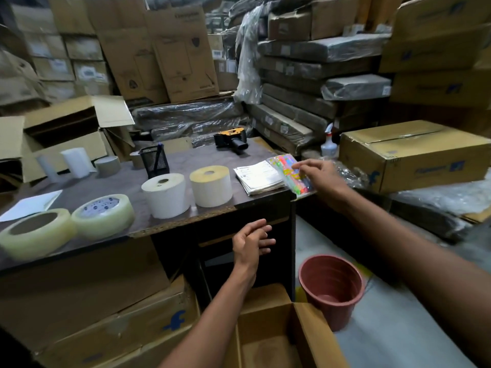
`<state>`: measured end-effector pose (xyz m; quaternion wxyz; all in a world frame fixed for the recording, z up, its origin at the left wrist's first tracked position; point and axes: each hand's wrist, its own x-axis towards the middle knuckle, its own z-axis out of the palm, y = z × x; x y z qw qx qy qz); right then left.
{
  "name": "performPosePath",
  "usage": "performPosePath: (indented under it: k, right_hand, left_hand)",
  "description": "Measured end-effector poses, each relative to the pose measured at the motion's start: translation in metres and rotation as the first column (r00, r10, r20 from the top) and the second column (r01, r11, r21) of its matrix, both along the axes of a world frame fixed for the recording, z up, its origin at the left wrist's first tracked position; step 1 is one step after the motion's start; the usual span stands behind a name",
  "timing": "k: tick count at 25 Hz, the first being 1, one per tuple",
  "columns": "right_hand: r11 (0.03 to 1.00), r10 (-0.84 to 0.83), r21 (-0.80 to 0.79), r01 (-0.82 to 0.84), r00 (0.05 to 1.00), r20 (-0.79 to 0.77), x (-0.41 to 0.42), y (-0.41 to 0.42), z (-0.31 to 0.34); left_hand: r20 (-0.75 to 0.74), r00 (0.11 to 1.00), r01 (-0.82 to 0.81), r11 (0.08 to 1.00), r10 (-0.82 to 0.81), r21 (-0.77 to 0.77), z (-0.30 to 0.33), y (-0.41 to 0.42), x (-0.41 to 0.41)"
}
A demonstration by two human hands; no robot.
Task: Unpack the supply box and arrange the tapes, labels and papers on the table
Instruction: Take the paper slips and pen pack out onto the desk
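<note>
Two clear tape rolls [34,231] [104,215] lie flat at the table's [127,179] near left edge. Two label rolls, one white [166,195] and one cream [210,185], stand upright in the middle front. A stack of printed papers [259,176] lies at the right corner. My right hand [322,173] pinches a clear packet of coloured markers [291,172] resting on the papers' right edge and overhanging the table corner. My left hand [252,241] hovers open and empty in front of the table edge. The open supply box [268,341] sits below, its inside mostly dark.
A black mesh pen holder [155,160], a tape dispenser [231,140], brown tape rolls [107,166], white rolls [75,162] and a white sheet [32,204] are also on the table. A red-brown plastic pot [330,288] stands on the floor at right. Stacked cartons surround the table.
</note>
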<state>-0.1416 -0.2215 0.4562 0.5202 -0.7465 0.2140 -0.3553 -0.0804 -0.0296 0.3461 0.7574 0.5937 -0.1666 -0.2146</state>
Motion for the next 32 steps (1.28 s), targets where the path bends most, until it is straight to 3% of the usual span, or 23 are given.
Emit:
performPosePath:
  k: [6, 13, 22, 29, 32]
  right_hand:
    - [0.989, -0.124, -0.102, 0.105, 0.972, -0.197, 0.038, -0.063, 0.012]
    - [0.977, -0.120, -0.210, 0.042, 0.920, -0.374, 0.082, -0.091, -0.005]
    - [0.959, -0.218, -0.256, 0.122, 0.894, -0.392, 0.100, -0.097, -0.016]
    - [0.927, -0.300, -0.367, 0.085, 0.754, -0.584, 0.114, -0.115, -0.026]
    - [0.922, -0.272, -0.386, 0.035, 0.767, -0.582, 0.104, -0.114, -0.031]
  left_hand:
    - [0.038, 0.999, -0.004, 0.996, 0.000, 0.088, -0.019, -0.015, 0.017]
    - [0.059, 0.998, -0.015, 0.982, 0.004, 0.190, -0.055, -0.018, 0.034]
    - [0.001, 1.000, -0.012, 0.979, 0.012, 0.201, -0.075, -0.021, 0.038]
    - [-0.007, 1.000, -0.001, 0.976, 0.002, 0.220, -0.077, -0.013, 0.043]
    - [-0.028, 0.999, 0.025, 0.971, -0.018, 0.236, -0.081, -0.005, 0.047]
